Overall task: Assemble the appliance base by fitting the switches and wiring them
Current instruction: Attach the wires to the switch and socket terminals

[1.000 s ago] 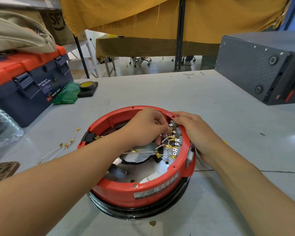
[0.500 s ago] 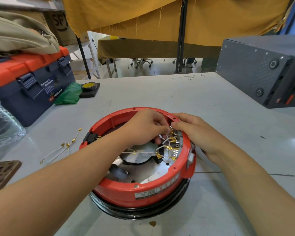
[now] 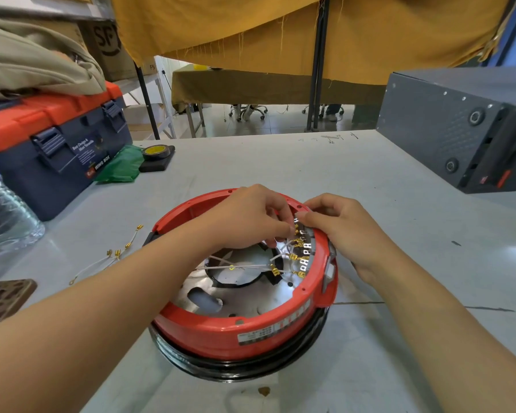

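Red appliance base (image 3: 251, 329), frame centre: left hand (image 3: 251, 216) fingers pinch a brass wire terminal (image 3: 296, 231); right hand (image 3: 340, 228) fingers clamp the rim. Risk: a skewed push bends the switch tab.

The toolbox (image 3: 54, 150) blocks the table's (image 3: 280, 162) left side, the grey case (image 3: 459, 126) the right; the middle between them is free

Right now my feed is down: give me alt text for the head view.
Both bare hands work at the far right inner wall of a round red plastic appliance base on a grey table: the left hand pinches a thin white wire at the brass switch terminals, and the right hand steadies the rim.
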Available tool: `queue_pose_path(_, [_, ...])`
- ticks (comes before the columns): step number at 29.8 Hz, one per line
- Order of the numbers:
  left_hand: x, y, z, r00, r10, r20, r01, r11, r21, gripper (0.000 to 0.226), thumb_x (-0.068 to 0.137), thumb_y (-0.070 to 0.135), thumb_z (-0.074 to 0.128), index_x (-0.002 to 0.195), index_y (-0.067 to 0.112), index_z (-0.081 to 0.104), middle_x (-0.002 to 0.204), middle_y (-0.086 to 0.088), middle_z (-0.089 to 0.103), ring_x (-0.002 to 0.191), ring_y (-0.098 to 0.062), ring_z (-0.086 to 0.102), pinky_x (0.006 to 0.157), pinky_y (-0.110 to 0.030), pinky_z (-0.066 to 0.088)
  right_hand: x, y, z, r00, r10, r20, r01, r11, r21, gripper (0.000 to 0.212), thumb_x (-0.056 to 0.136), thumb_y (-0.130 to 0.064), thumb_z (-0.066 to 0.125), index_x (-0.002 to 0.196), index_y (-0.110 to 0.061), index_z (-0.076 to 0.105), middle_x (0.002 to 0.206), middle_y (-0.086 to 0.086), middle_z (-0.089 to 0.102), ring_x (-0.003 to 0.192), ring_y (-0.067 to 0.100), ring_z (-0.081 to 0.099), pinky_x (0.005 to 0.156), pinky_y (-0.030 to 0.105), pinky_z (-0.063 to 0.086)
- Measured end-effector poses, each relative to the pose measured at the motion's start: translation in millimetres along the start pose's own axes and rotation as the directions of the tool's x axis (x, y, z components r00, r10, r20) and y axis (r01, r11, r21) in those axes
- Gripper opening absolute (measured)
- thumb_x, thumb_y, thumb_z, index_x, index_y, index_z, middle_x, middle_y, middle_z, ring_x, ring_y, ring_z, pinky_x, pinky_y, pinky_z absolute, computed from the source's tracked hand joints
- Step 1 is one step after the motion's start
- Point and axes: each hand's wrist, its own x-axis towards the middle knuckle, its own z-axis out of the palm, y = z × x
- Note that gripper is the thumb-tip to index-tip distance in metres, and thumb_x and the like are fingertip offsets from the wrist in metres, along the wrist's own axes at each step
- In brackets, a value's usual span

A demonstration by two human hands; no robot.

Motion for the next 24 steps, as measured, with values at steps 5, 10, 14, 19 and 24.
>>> queue_pose_path(5, [-1.3, 1.4, 0.8, 1.000, 0.000, 0.007, 0.000, 1.000, 0.029, 0.002, 0.081, 0.022, 0.072, 0.079, 0.021, 0.071, 0.054, 0.015, 0.064, 0.059, -0.003, 0.065, 0.050, -0.007, 0.043, -0.5, -0.1, 0.0, 1.000, -0.012, 0.007, 0.012, 0.998, 0.060, 0.011, 0.089, -0.016, 0.062, 0.094, -0.013, 0.071, 0.091, 0.013, 0.072, 0.074, 0.020, 0.067, 0.074, 0.033, 0.057])
queue_pose_path(10, [0.1, -1.3, 11.6, 0.999, 0.015, -0.036, -0.015, 1.000, 0.008, 0.005, 0.078, 0.023, 0.074, 0.078, 0.019, 0.072, 0.057, 0.010, 0.065, 0.054, 0.001, 0.059, 0.052, -0.009, 0.043, -1.5, -0.4, 1.6, 1.000, 0.002, 0.006, -0.003, 0.995, 0.098, 0.013, 0.090, -0.017, 0.062, 0.097, -0.013, 0.072, 0.092, 0.011, 0.073, 0.075, 0.019, 0.069, 0.075, 0.032, 0.057])
queue_pose_path(14, [0.5, -4.6, 14.7, 0.998, 0.030, -0.059, -0.030, 1.000, -0.001, 0.006, 0.077, 0.024, 0.075, 0.077, 0.018, 0.073, 0.061, 0.006, 0.066, 0.057, -0.002, 0.058, 0.057, -0.016, 0.044, -1.6, 0.7, 3.2, 1.000, 0.021, 0.001, -0.021, 0.997, 0.078, 0.014, 0.091, -0.022, 0.060, 0.099, -0.017, 0.070, 0.095, 0.008, 0.073, 0.085, 0.024, 0.070, 0.083, 0.039, 0.057])
queue_pose_path(19, [-0.9, -6.5, 14.7, 0.996, 0.060, -0.064, -0.061, 0.998, -0.016, 0.006, 0.078, 0.021, 0.075, 0.078, 0.015, 0.073, 0.064, 0.002, 0.068, 0.055, -0.001, 0.057, 0.055, -0.012, 0.043, -1.6, 1.6, 4.5, 0.999, 0.036, 0.028, -0.037, 0.997, 0.062, 0.014, 0.091, -0.018, 0.058, 0.102, -0.019, 0.067, 0.095, 0.004, 0.072, 0.085, 0.024, 0.070, 0.085, 0.043, 0.056])
queue_pose_path(24, [-2.5, -7.1, 13.9, 0.995, 0.075, -0.070, -0.075, 0.997, 0.009, 0.006, 0.080, 0.020, 0.073, 0.080, 0.014, 0.073, 0.065, 0.004, 0.068, 0.056, 0.000, 0.057, 0.057, -0.014, 0.045, -0.8, 1.9, 3.8, 0.999, 0.033, 0.028, -0.034, 0.998, 0.048, 0.014, 0.091, -0.017, 0.058, 0.101, -0.019, 0.067, 0.094, 0.004, 0.072, 0.087, 0.025, 0.070, 0.082, 0.039, 0.056])
